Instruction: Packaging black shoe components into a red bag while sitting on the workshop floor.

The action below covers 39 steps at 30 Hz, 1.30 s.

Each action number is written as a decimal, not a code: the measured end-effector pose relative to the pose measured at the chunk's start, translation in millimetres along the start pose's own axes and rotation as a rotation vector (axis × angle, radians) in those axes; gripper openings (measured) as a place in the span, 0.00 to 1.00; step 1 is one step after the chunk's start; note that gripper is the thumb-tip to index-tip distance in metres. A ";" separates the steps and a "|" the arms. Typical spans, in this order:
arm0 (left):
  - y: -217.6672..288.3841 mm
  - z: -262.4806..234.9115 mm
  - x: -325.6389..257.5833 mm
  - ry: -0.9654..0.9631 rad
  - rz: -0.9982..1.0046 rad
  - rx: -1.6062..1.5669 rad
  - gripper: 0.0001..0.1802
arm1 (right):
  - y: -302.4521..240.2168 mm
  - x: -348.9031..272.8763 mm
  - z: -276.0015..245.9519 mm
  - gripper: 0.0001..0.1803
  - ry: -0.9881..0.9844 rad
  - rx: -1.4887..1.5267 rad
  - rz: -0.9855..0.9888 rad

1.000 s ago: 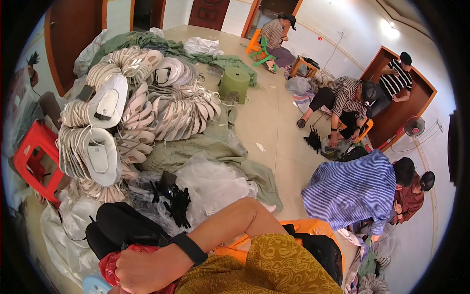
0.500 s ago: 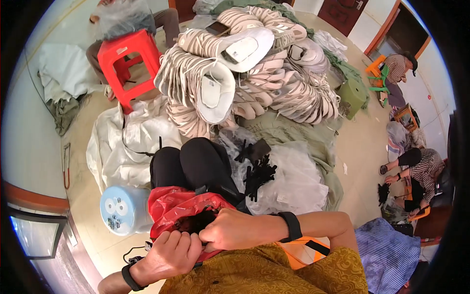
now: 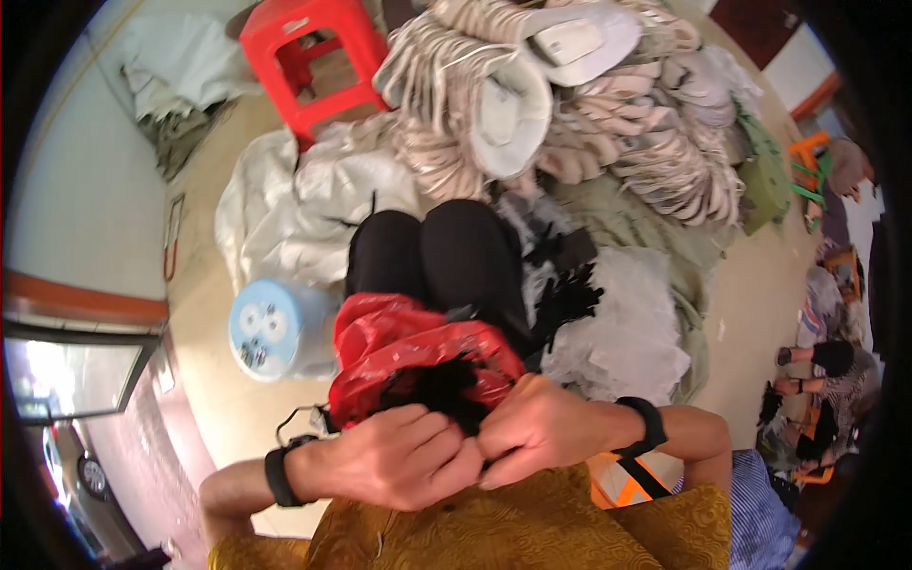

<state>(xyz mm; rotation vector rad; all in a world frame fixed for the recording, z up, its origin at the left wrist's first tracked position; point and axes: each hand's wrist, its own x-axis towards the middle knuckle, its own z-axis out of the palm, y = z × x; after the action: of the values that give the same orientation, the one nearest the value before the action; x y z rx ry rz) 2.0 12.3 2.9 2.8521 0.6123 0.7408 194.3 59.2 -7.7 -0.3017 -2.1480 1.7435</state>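
Observation:
Close together in front of my body, my left hand [image 3: 394, 456] and my right hand [image 3: 546, 429] are both closed, knuckles nearly meeting. A bit of something dark shows between the fingertips, too small to name. Just beyond them a red plastic bag [image 3: 366, 347] lies open on my lap, with black pieces [image 3: 454, 382] inside it. Both hands are at the near rim of the bag. Whether they grip its edge is hidden by the fingers. My knees in black trousers [image 3: 470, 252] stretch ahead.
A light blue stool [image 3: 299, 347] with small dark bits on top stands left. Black strips [image 3: 567, 302] lie on clear plastic sheeting [image 3: 622, 328] at right. Ahead are stacked beige cap-like pieces [image 3: 513, 114] and a red stool [image 3: 313, 119]. Co-workers [image 3: 845, 375] sit far right.
The view has tilted down and shifted left, so the scene sits higher and further right. My hands stay closed close together, and more of the bag's black contents shows.

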 end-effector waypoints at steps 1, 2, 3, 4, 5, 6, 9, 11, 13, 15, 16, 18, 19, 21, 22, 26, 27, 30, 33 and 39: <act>-2.6 4.2 1.3 0.038 -0.024 -0.070 0.07 | 1.0 -0.3 -2.4 0.11 -0.015 0.026 -0.007; -4.4 8.2 0.2 0.080 -0.046 -0.140 0.07 | 2.3 -0.1 -3.9 0.11 -0.026 0.114 0.046; -6.8 10.6 -0.4 0.093 -0.071 -0.225 0.10 | 3.1 0.3 -5.8 0.11 -0.034 0.187 0.102; -7.5 12.3 -1.4 0.089 -0.081 -0.223 0.10 | 4.7 1.7 -4.8 0.11 -0.041 0.196 0.099; -7.9 13.7 -2.3 0.129 -0.096 -0.284 0.11 | 6.3 3.0 -3.7 0.12 -0.029 0.267 0.084; -8.6 15.5 -3.1 0.172 -0.104 -0.346 0.12 | 7.6 3.8 -3.0 0.13 -0.013 0.334 0.072; -8.2 22.1 -7.7 0.230 -0.138 -0.461 0.12 | 14.6 4.5 -0.6 0.14 -0.038 0.382 0.040; -9.3 24.7 -11.6 0.239 -0.151 -0.520 0.12 | 15.8 7.5 1.5 0.15 -0.024 0.407 0.024; -7.3 26.2 -15.0 0.250 -0.165 -0.574 0.12 | 16.3 9.9 3.9 0.17 -0.015 0.432 0.007; -5.1 29.3 -18.1 0.306 -0.177 -0.634 0.13 | 19.0 11.2 5.3 0.17 -0.028 0.471 -0.036; -5.1 30.6 -20.6 0.314 -0.177 -0.631 0.13 | 19.1 12.6 6.3 0.17 -0.035 0.466 -0.032; -6.0 32.8 -24.2 0.349 -0.207 -0.665 0.14 | 18.6 15.9 6.8 0.17 0.014 0.477 -0.029; -6.4 31.8 -24.0 0.360 -0.205 -0.661 0.14 | 16.5 17.6 4.3 0.17 0.006 0.470 -0.025; -6.6 27.8 -21.9 0.404 -0.291 -0.653 0.15 | 9.2 20.2 -3.6 0.14 0.003 0.200 -0.008; -6.6 27.1 -22.0 0.417 -0.287 -0.646 0.15 | 6.3 20.7 -5.5 0.14 -0.007 0.189 -0.006; -7.9 26.8 -23.1 0.446 -0.401 -0.708 0.17 | -3.0 19.1 -12.7 0.12 0.081 -0.077 0.011; -9.0 26.4 -23.0 0.459 -0.393 -0.669 0.17 | -6.3 19.3 -14.2 0.11 0.096 -0.141 0.025; -11.7 21.3 -21.8 0.481 -0.389 -0.581 0.17 | -12.5 20.6 -13.9 0.09 0.131 -0.250 0.025; -9.5 19.5 -22.2 0.481 -0.419 -0.548 0.17 | -15.4 19.7 -13.1 0.08 0.167 -0.314 0.021; -5.9 22.3 -25.9 0.490 -0.481 -0.711 0.17 | -21.8 23.3 -13.8 0.07 0.205 -0.333 0.102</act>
<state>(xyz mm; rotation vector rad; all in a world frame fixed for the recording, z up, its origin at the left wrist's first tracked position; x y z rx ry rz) -9.8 6.3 -29.2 1.7932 0.8357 1.2519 179.8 75.7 19.3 -0.6567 -2.2944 1.3301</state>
